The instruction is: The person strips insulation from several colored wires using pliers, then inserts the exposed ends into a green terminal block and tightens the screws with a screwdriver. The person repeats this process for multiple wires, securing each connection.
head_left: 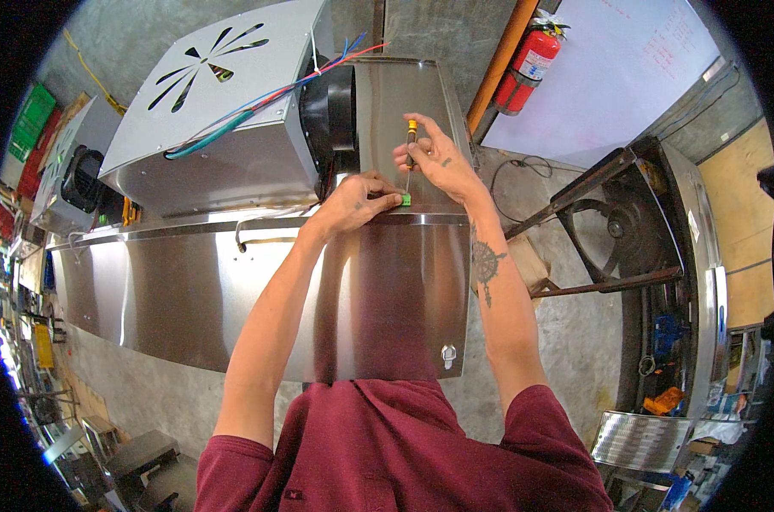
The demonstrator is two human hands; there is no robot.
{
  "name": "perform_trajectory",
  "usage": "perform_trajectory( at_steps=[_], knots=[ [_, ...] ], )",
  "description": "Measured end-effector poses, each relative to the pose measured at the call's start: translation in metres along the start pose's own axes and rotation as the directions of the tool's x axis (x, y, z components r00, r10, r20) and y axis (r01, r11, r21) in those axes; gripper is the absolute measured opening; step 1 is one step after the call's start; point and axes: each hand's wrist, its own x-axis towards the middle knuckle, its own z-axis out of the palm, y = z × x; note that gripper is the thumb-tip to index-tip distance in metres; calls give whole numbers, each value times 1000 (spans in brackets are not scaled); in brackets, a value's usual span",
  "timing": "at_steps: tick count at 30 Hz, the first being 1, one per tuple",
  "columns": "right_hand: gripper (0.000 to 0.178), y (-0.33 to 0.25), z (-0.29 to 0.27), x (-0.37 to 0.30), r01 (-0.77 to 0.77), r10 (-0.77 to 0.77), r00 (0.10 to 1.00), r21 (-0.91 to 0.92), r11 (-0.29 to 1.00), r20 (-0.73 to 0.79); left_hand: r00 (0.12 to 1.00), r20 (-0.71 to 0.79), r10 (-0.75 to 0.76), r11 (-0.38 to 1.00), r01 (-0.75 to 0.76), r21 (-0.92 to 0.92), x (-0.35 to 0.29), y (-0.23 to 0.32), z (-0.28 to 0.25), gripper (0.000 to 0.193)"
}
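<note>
Both hands up on the steel hood: my left hand [353, 203] pinches the green connector [405, 200], right hand [436, 162] grips the screwdriver [411, 149] upright just above it.

concrete floor [566, 341] | red fire extinguisher [528, 64] | whiteboard [609, 77] | green crate [30, 119]

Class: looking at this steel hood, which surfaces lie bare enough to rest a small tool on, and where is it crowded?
Bare: the sloped steel panel between the left forearm and the hood's left end, though it tilts. Crowded: the ledge where the left hand pinches the green connector, the right hand holds the screwdriver, and wires cross the blower housing.
</note>
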Motion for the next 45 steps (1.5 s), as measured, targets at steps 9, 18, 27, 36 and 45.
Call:
perform_trajectory(
  at_steps=[9,18,27,36,45],
  knots=[
    [55,-8,7,-13,23,-25,999,-57,998,-24,998,12,-55,998,55,5,0,6,-1,30],
    [53,-7,15,-47,222,-221,934,-29,975,-283,995,-84,-47,995,39,-91,-8,19,7,45],
    [55,2,26,-61,263,-271,911,-68,962,-311,993,-47,-104,988,98,-119,-7,19,6,51],
    [57,1,25,-65,283,-301,894,-102,954,-333,996,-57,-65,987,56,-148,-8,18,7,46],
    [57,0,30,-63,269,-287,893,-101,958,-347,996,-69,-58,990,48,-135,-9,19,6,47]
  ],
)
